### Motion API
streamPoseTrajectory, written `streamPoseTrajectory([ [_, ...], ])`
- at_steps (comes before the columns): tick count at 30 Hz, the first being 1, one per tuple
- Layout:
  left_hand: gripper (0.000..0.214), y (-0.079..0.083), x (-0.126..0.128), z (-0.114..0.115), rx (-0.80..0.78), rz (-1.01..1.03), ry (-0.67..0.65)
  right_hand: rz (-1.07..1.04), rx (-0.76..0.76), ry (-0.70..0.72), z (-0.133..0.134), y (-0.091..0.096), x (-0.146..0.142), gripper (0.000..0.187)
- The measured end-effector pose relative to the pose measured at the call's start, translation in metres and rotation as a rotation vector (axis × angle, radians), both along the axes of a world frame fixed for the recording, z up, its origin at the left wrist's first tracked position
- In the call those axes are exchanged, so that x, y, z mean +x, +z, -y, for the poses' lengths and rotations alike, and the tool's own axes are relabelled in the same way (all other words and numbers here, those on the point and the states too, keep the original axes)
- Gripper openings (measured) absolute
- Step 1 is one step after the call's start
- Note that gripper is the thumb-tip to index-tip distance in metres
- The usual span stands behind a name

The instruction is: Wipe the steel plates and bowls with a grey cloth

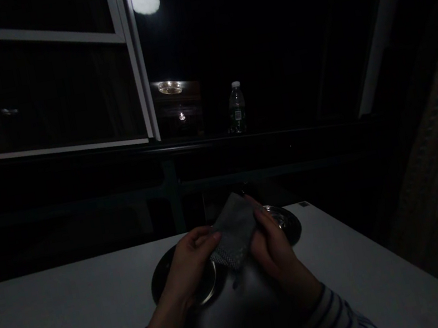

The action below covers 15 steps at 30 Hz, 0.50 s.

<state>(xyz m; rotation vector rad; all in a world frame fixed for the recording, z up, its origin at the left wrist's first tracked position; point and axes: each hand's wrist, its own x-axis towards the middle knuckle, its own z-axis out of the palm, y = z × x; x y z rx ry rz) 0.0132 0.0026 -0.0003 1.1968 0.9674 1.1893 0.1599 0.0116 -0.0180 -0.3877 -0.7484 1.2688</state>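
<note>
A small grey cloth [235, 220], with a finely patterned lower part, is held up above the table between my two hands. My left hand [193, 256] pinches its left side between thumb and fingers. On the right side, my right hand [272, 239] grips the cloth's edge. Beneath my left hand lies a dark round plate or pan [162, 275] with a shiny rim, partly covered by the hand. A second shiny round metal dish [291, 224] sits behind my right hand, also partly hidden. The scene is dim, so fine detail is lost.
The white table [80, 318] has its right edge running diagonally toward the lower right. A clear plastic bottle [237, 108] with a white cap stands on the sill beyond it. A white window frame [135, 60] rises at the left, and a patterned curtain [435, 165] hangs at right.
</note>
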Motion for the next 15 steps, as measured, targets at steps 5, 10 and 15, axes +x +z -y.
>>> streamPoseTrajectory([
  [5, 0.022, 0.003, 0.009, 0.011, 0.022, -0.054, -0.034, 0.046, -0.112, -0.061, 0.006, -0.005, -0.005, 0.034],
  [10, 0.027, -0.01, -0.004, 0.009, 0.085, -0.259, -0.056, 0.141, -0.193, -0.21, 0.018, -0.011, 0.008, 0.028],
  [15, 0.028, -0.033, -0.044, 0.008, 0.238, -0.521, 0.008, 0.267, -0.263, -0.376, 0.024, -0.035, 0.028, 0.035],
])
